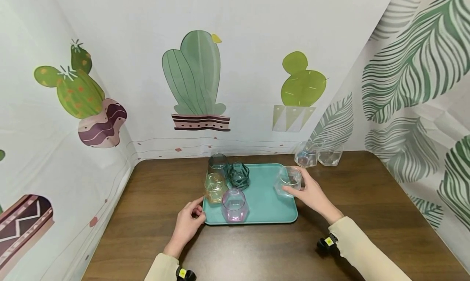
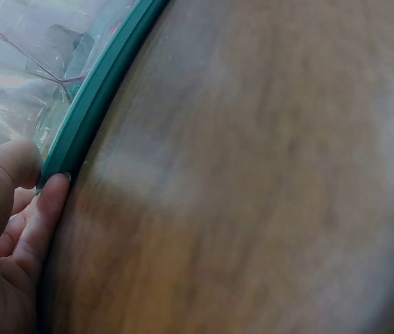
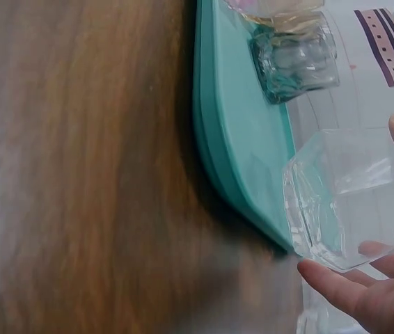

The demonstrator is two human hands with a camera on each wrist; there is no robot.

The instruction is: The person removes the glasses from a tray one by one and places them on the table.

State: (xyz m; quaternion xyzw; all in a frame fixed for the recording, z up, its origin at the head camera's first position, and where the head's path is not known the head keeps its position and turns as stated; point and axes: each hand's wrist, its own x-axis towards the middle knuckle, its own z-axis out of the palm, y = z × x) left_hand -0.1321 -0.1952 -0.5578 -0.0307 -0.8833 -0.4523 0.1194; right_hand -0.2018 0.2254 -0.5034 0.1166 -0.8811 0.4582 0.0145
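A clear faceted glass (image 1: 288, 181) is held in my right hand (image 1: 311, 192), thumb on the near side and fingers around the far side, over the right part of the teal tray (image 1: 262, 203). In the right wrist view the held glass (image 3: 347, 198) overlaps the tray's corner. My left hand (image 1: 188, 223) pinches the tray's left rim near the front corner; the left wrist view has the thumb and a fingertip at the teal rim (image 2: 89, 104). On the tray's left half stand a pink glass (image 1: 235, 207), a yellow glass (image 1: 214, 189), a dark teal glass (image 1: 238, 175) and a grey glass (image 1: 218, 163).
Two more clear glasses, a left one (image 1: 306, 155) and a right one (image 1: 330, 154), stand at the back of the wooden table (image 1: 257, 248), right of the tray. A white cloth (image 1: 253, 69) printed with cacti hangs behind the table.
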